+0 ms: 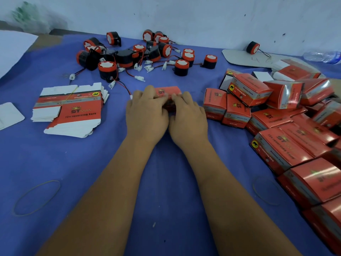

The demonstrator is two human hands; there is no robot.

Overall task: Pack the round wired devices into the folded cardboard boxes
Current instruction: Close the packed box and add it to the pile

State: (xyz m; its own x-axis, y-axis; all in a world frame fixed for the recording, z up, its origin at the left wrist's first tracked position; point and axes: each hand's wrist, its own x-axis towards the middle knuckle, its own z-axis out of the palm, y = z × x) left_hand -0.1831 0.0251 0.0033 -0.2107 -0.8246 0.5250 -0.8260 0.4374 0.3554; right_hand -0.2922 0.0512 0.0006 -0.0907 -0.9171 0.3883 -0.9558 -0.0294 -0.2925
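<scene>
- The red box [167, 93] sits mid-worktop between both hands; left hand [147, 111] and right hand [187, 117] curl their fingers [151, 91] round it, seemingly closing a flap
- Judgement: tuck the wire fully inside first; press flaps squarely
- Loose devices [144, 52] lie beyond; flat cartons [72, 109] left; packed boxes [276, 117] right
- Blue worktop [166, 182]; pale wall [184, 15] behind

Single head-worn view; looks forward and down across the blue table [92, 163], close above it.
</scene>
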